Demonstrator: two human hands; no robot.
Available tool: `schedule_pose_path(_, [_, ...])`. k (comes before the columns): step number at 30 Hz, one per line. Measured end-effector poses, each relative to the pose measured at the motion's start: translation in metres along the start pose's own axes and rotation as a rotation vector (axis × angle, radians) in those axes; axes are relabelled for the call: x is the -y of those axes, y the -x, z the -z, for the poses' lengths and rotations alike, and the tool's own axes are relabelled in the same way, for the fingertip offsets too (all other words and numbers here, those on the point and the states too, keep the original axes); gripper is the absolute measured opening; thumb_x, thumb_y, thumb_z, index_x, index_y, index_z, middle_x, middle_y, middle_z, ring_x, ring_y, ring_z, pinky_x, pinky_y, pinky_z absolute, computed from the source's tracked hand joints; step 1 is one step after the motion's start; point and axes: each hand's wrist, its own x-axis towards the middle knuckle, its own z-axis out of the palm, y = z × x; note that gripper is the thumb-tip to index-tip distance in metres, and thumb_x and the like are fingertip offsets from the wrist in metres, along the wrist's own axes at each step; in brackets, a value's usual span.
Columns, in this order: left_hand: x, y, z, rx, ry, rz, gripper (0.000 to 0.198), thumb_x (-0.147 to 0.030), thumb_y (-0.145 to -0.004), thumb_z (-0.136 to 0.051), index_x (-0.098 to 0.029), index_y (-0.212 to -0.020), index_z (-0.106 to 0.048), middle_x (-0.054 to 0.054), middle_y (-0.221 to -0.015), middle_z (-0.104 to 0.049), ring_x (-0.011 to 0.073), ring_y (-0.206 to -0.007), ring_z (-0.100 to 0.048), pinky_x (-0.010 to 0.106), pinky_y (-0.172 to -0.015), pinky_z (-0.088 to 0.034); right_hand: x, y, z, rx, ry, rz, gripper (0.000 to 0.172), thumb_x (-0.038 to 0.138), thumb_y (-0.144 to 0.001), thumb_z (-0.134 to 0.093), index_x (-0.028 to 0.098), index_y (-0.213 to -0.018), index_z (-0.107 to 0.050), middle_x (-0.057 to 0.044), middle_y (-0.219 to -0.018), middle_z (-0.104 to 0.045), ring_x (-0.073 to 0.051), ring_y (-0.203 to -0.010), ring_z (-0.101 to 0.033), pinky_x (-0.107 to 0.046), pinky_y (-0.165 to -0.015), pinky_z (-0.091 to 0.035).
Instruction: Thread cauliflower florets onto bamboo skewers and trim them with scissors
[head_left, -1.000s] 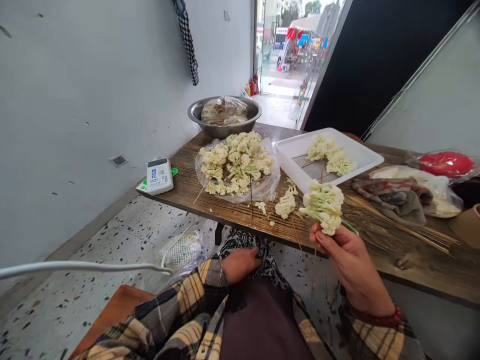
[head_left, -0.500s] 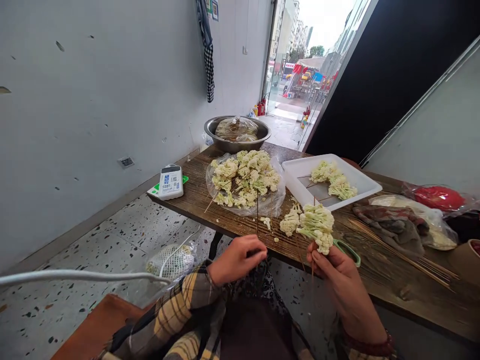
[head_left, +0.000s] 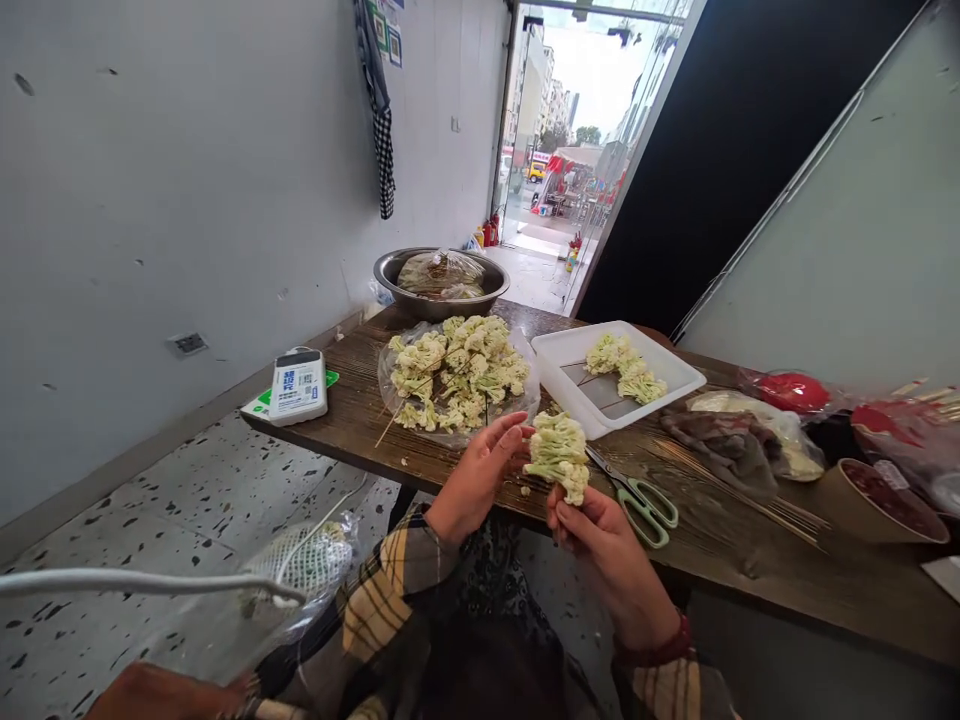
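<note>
My right hand (head_left: 600, 545) is closed round the stem end of a cauliflower skewer (head_left: 559, 455), held just above the wooden table's near edge (head_left: 750, 575). My left hand (head_left: 480, 475) has its fingers stretched out, fingertips touching the left side of that cauliflower bunch. A heap of cauliflower florets with sticks (head_left: 454, 375) lies on clear plastic just beyond my hands. To its right a white tray (head_left: 675, 385) holds two more cauliflower pieces (head_left: 622, 365).
Green-handled scissors (head_left: 637, 495) lie right of my hands, with loose bamboo sticks (head_left: 750, 500) beyond. A steel bowl (head_left: 439, 280) sits at the far end, a white device (head_left: 298, 385) at the left corner. Cloth, bags and a brown bowl (head_left: 870, 490) crowd the right.
My left hand rose from my lap and reached the cauliflower held in my right hand. The right hand drew the skewer left and closer. The camera tilted up and shifted.
</note>
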Motion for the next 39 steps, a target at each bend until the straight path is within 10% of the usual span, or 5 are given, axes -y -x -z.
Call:
schedule_pose_path(10, [0.002, 0.013, -0.01, 0.094, 0.182, 0.011, 0.053, -0.023, -0.067, -0.081, -0.018, -0.116, -0.062, 0.01, -0.119, -0.065, 0.0231, -0.112, -0.058, 0.029, -0.092, -0.045, -0.004, -0.001, -0.005, 0.043, -0.083, -0.04, 0.022, 0.036, -0.075, -0.077, 0.016, -0.078, -0.068, 0.001, -0.064, -0.059, -0.006, -0.053, -0.042, -0.019, -0.05, -0.03])
schedule_pose_path(18, [0.004, 0.014, -0.015, -0.003, 0.202, 0.045, 0.045, -0.023, -0.075, -0.073, -0.02, -0.118, -0.059, 0.005, -0.101, -0.069, 0.0127, -0.071, -0.063, 0.022, -0.058, -0.048, 0.0, 0.003, -0.007, 0.006, 0.412, 0.085, 0.03, 0.045, -0.084, -0.064, 0.016, -0.09, -0.07, -0.004, -0.078, -0.069, -0.015, -0.067, -0.059, -0.025, -0.06, -0.045])
schedule_pose_path(25, [0.0, 0.012, -0.005, -0.112, 0.249, 0.005, 0.047, -0.021, -0.071, -0.077, -0.019, -0.115, -0.059, 0.006, -0.109, -0.068, 0.0174, -0.095, -0.063, 0.026, -0.081, -0.05, 0.008, 0.02, 0.078, -0.376, 1.154, 0.399, 0.034, 0.043, -0.091, -0.051, 0.02, -0.112, -0.066, -0.01, -0.11, -0.069, -0.025, -0.101, -0.063, -0.041, -0.09, -0.048])
schedule_pose_path(29, [0.002, 0.011, -0.003, -0.169, 0.22, -0.017, 0.054, -0.02, -0.07, -0.077, -0.02, -0.12, -0.055, 0.006, -0.115, -0.065, 0.019, -0.106, -0.06, 0.028, -0.09, -0.047, -0.003, 0.021, 0.123, -0.367, 1.551, 0.471, 0.042, 0.043, -0.093, -0.045, 0.016, -0.122, -0.061, -0.015, -0.12, -0.064, -0.03, -0.111, -0.058, -0.047, -0.095, -0.045])
schedule_pose_path(39, [0.003, 0.01, 0.004, -0.183, -0.012, -0.187, 0.052, -0.023, -0.073, -0.074, -0.023, -0.121, -0.055, 0.004, -0.12, -0.062, 0.0189, -0.112, -0.056, 0.03, -0.098, -0.041, -0.002, 0.011, 0.149, -0.311, 1.735, 0.423, 0.039, 0.037, -0.093, -0.043, 0.017, -0.123, -0.059, -0.015, -0.113, -0.067, -0.029, -0.102, -0.063, -0.042, -0.085, -0.051])
